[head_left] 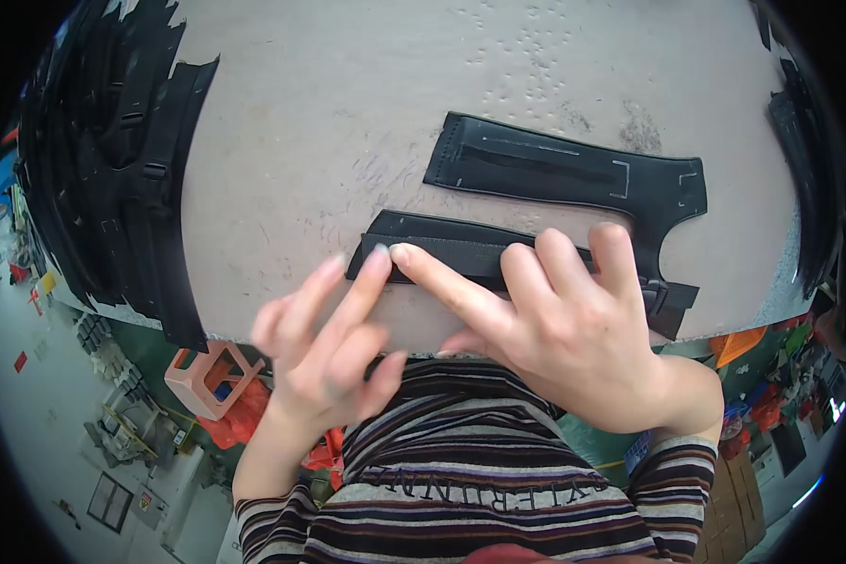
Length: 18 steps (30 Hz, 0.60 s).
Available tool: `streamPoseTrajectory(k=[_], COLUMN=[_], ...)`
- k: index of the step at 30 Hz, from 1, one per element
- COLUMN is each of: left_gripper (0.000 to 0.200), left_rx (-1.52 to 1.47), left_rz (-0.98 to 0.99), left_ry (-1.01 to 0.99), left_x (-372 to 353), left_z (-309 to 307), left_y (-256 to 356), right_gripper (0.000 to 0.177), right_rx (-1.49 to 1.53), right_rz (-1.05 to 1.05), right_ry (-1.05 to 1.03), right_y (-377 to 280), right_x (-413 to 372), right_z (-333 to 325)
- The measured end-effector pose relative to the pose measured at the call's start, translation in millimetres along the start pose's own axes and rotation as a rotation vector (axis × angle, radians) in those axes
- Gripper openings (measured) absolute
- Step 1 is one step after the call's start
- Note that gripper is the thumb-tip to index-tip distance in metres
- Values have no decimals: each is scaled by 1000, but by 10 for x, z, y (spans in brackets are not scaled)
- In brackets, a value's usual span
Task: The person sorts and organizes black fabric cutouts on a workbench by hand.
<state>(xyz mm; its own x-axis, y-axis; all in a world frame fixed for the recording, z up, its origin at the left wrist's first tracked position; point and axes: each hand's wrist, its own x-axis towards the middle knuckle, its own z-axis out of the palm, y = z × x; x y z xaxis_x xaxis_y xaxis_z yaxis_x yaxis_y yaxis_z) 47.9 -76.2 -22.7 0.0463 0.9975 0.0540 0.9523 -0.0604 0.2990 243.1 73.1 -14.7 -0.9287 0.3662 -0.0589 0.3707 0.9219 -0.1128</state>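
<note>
A forked black padded piece (555, 169) with chalk-like white marks lies flat on the table in front of me. Along its nearer arm runs a black webbing strap (451, 258), with a buckle by its right end. My right hand (573, 324) rests over that arm, its index finger stretched out and its tip pressed on the strap near the left end; the other fingers are bent and apart. Beside that fingertip, one finger of my left hand (324, 362) touches the strap's left end. The left hand's fingers are spread and a little blurred, with nothing held between them.
Black pieces with straps and buckles (127, 160) are piled along the table's left side. More black pieces (799, 179) lie at the right edge. A pink plastic stool (204, 399) stands below the table's front left edge. The pale table top (301, 113) has scuffs.
</note>
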Motion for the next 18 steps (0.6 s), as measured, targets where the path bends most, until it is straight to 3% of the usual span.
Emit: streamPoseTrajectory(k=[4,7,10,14,16,18], left_gripper=[10,10,23,37,36,37], left_rx=[-37,-48,45,265,147,75], left_rz=[-60,-30,42,81,103,141], left_ry=[28,72,109,-2,12,26], left_x=[105,80,111,190,276,417], left_z=[-25,36,57,25,-21,-109], left_y=[-39,-88,-69,72,9,-36], right_gripper=[65,53,52,52,48,44], right_rx=[30,-164,-157,-126,-94,-70], right_rz=[-19,97,154,188,201,168], right_ry=[31,179,192,227,238,391], right_y=[105,239,186,141,126,124], right_x=[-235,-694,-813,-807,-850,-1055], right_z=[-52,-61,21,111,131,255])
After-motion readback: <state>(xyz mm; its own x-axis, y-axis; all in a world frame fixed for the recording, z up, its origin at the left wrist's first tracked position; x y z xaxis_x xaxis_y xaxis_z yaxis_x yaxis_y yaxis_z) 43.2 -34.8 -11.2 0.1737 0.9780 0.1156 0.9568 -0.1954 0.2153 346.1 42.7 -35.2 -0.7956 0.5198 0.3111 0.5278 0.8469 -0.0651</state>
